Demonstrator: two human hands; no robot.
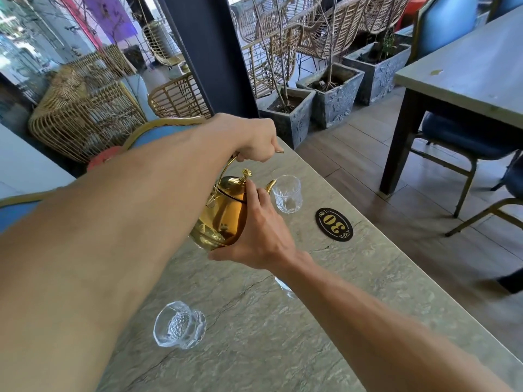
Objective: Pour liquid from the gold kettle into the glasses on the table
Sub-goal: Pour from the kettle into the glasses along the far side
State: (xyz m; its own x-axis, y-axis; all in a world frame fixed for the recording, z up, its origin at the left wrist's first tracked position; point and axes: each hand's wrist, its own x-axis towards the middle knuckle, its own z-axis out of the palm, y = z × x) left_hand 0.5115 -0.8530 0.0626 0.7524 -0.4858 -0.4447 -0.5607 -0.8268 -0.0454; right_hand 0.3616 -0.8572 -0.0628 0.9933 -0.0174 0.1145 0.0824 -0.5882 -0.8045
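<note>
Left hand (256, 144) grips the handle of the tilted kettle (223, 219); right hand (261, 236) presses straight fingers along its side. Its spout meets the glass (287, 195) beyond it; another glass (179, 325) stands nearer on the table (283, 343).

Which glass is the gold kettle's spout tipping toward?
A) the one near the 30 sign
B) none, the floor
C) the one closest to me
A: the spout of the gold kettle sits at the rim of the far glass beside the 30 sign.
</note>
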